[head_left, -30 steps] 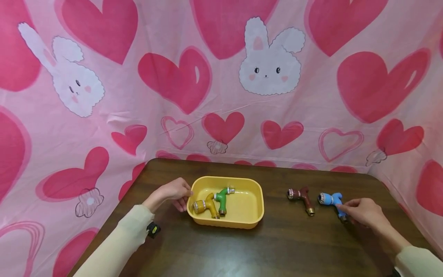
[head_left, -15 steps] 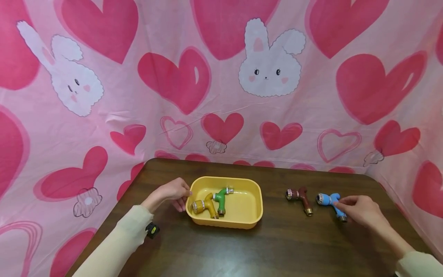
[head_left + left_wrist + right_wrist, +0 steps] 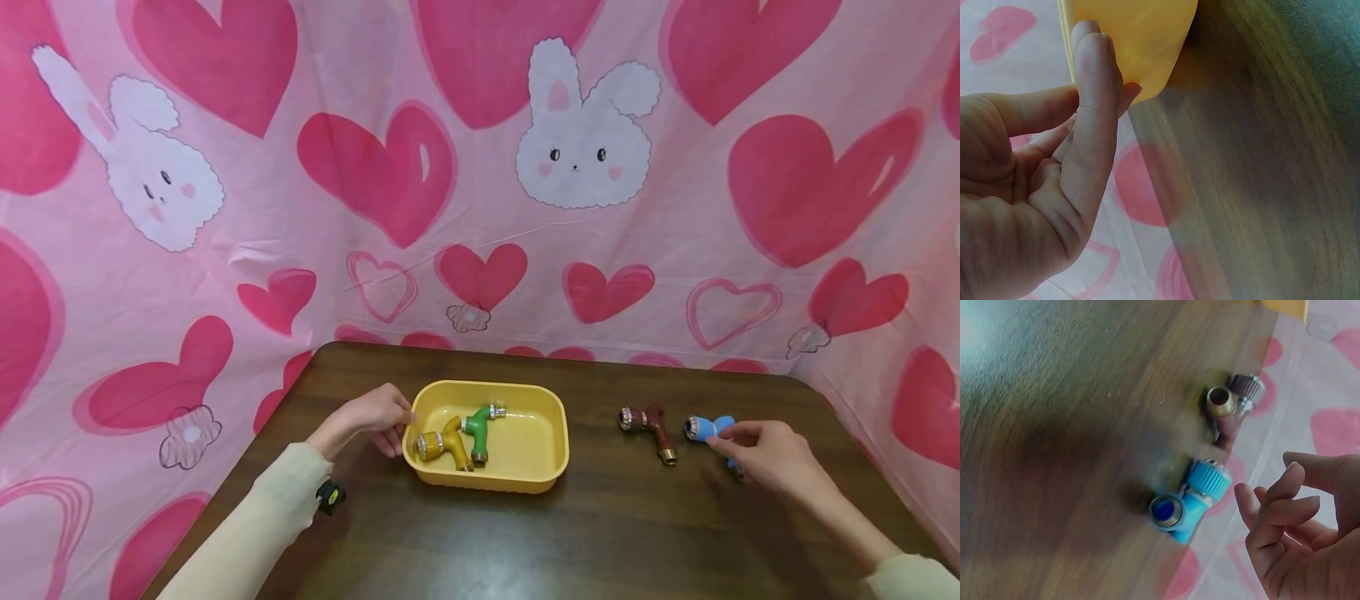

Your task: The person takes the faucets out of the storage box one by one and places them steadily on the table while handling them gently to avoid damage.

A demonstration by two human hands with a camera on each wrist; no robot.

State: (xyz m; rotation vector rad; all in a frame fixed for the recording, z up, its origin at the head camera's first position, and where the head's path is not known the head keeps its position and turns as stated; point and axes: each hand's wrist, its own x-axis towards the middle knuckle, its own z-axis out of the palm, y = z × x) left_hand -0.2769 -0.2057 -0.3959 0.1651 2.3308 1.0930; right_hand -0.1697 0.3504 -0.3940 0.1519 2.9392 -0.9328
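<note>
At its left end, the yellow tub point(image 3: 536, 479) is pinched at the rim by my left hand point(image 3: 378, 417); the left wrist view shows the thumb and fingers point(image 3: 1094, 112) at the tub's wall. A yellow tap point(image 3: 453, 442) and a green tap point(image 3: 478, 433) lie inside it, touching or nearly so. My right hand point(image 3: 780, 458) hovers over a blue tap point(image 3: 701, 428) and covers part of it. From the right wrist, a gap shows between the loosely bent fingers point(image 3: 1285, 512) and the blue tap point(image 3: 1194, 506). A dark red tap point(image 3: 656, 425) lies left of the blue one.
Everything stands on a dark brown wooden table point(image 3: 495, 550). Pink cloth point(image 3: 480, 208) with hearts and rabbits hangs behind and at both sides, close to the table's edges. Bare wood lies between the tub and the dark red tap.
My right hand has shifted slightly left over the blue tap and now hides more of its middle. The left hand and the tub stay in place.
</note>
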